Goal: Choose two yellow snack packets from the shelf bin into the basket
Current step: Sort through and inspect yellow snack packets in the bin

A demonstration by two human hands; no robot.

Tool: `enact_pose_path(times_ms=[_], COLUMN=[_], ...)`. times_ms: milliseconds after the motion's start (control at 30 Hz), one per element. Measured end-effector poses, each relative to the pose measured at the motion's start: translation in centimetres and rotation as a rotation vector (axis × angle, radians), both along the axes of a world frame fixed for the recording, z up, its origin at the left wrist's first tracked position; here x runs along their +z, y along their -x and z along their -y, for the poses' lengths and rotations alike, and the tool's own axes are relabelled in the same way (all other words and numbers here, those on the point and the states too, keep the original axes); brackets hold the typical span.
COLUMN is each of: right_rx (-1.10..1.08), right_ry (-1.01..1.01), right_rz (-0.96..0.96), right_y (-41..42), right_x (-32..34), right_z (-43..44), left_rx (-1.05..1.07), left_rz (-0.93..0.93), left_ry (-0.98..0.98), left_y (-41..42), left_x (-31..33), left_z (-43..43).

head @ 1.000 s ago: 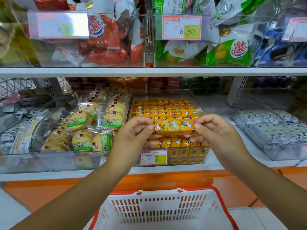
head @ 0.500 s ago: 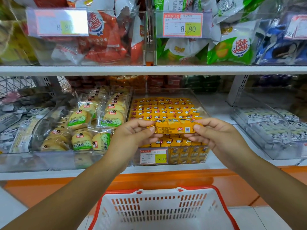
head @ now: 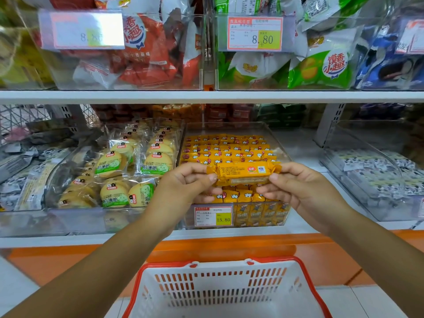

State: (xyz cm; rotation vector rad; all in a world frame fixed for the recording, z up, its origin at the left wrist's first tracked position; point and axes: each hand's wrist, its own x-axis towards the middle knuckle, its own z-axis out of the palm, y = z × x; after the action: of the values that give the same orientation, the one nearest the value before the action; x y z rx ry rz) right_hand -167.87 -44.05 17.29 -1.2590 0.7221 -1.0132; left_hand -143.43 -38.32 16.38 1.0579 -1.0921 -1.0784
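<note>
Pinching one yellow snack packet [head: 243, 174] by its ends, left hand [head: 183, 189] and right hand [head: 302, 189] hold it lengthwise left-right. The basket [head: 229, 292] lies directly below, nearer the person.

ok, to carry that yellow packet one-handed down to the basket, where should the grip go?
Likely the mid-body of the yellow packet, from above, across its narrow width. It lies level and long, and the left hand and right hand pinch only its ends, so the bare middle should balance best.
</note>
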Motion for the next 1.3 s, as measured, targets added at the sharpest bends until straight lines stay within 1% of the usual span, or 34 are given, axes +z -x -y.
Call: enact_pose_path(times_ms=[100, 200, 300, 367, 433, 567, 767, 900, 1000, 1167, 1233, 1300], right_rx=[-0.006, -0.002, -0.017, -0.070, -0.131, -0.128, -0.109, -0.076, -0.058, -0.016, 0.021, 0.000], right_ry=[0.022, 0.037, 0.045, 0.061, 0.093, 0.144, 0.125, 0.072, 0.022, -0.034, -0.033, -0.014], right_rz=[0.016, 0.062, 0.057, 0.037, 0.041, -0.010, -0.050, 0.014, 0.064, 0.078, 0.068, 0.045], right_y=[-0.2, -0.5, -0.7, -0.7, -0.8, -1.1, -0.8, -0.8, -0.7, -0.4, -0.2, -0.3], right_x=[-0.1, -0.3, -0.2, -0.1, 0.1, 0.1, 0.2, 0.4, 0.4, 0.1, 0.1, 0.1], right_z=[-0.1, -0.2, -0.4, -0.5, -0.6, -0.9, -0.9, -0.8, -0.6, -0.2, -0.1, -0.1], left_rx=[0.005, -0.028, -0.041, -0.006, 0.050, 0.116, 0.051, 0.026, 0.003, -0.036, -0.069, -0.075], left_rz=[0.026, -0.035, -0.097, -0.122, -0.106, -0.054, -0.004, -0.116, -0.149, -0.099, -0.083, -0.044], left_ry=[-0.006, 0.008, 0.013, 0.037, 0.040, 0.018, -0.007, -0.022, -0.028, -0.048, -0.044, -0.045], left_y=[0.0, 0.3, 0.5, 0.7, 0.9, 1.6, 1.0, 0.9, 0.8, 0.7, 0.5, 0.5], left_x=[-0.3, -0.7, -0.7, -0.4, -0.4, -0.4, -0.4, -0.3, -0.2, -0.2, 0.0, -0.1], left_z=[0.2, 0.5, 0.5, 0.3, 0.1, -0.2, -0.3, -0.1, 0.0, 0.2, 0.0, 0.0])
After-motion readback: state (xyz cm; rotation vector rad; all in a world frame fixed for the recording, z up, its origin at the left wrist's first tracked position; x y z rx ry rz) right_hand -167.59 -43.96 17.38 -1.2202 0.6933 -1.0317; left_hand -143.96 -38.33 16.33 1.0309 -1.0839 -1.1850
